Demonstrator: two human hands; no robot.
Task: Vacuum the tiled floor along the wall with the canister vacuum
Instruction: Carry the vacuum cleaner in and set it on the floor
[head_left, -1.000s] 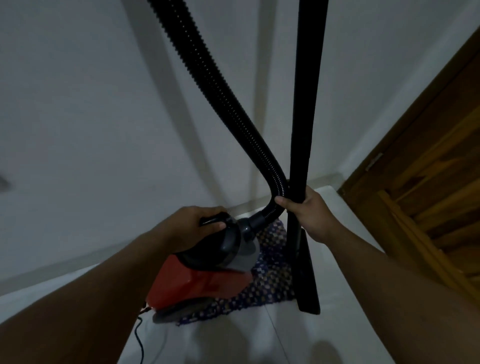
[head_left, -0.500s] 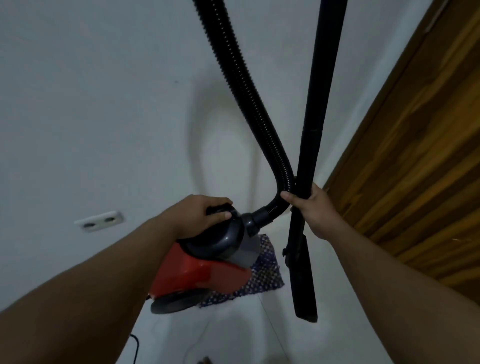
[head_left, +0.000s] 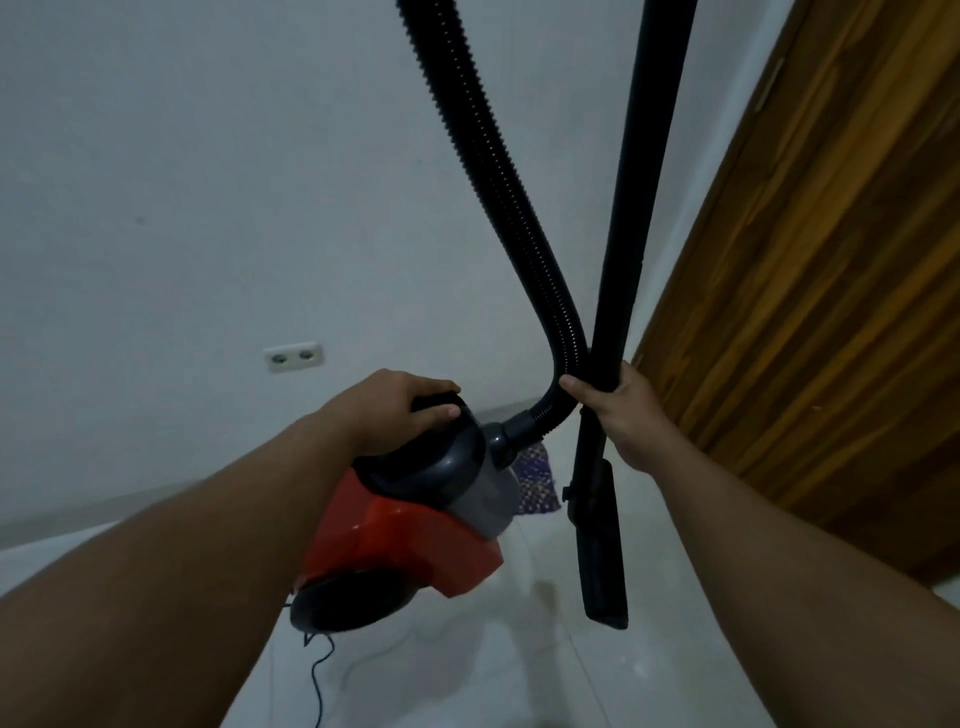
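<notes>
A red and grey canister vacuum (head_left: 410, 540) hangs above the white tiled floor (head_left: 467, 670). My left hand (head_left: 400, 410) grips its black top handle. A ribbed black hose (head_left: 498, 176) rises from the canister's front and leaves the frame at the top. Beside it the straight black wand (head_left: 639, 187) stands upright, ending below in a flat floor nozzle (head_left: 602, 561) held off the tiles. My right hand (head_left: 618, 415) grips the wand and the hose bend together.
A white wall (head_left: 208, 182) with a double socket (head_left: 292, 356) faces me. A wooden door (head_left: 831, 312) stands at the right. A patterned mat (head_left: 535, 480) lies on the floor behind the vacuum. The black power cord (head_left: 319, 675) trails down from the canister.
My view has swung left and up along the wall: the socket has come into sight and the mat has slid behind the canister. Both hands keep their grips, carrying the vacuum closer to me.
</notes>
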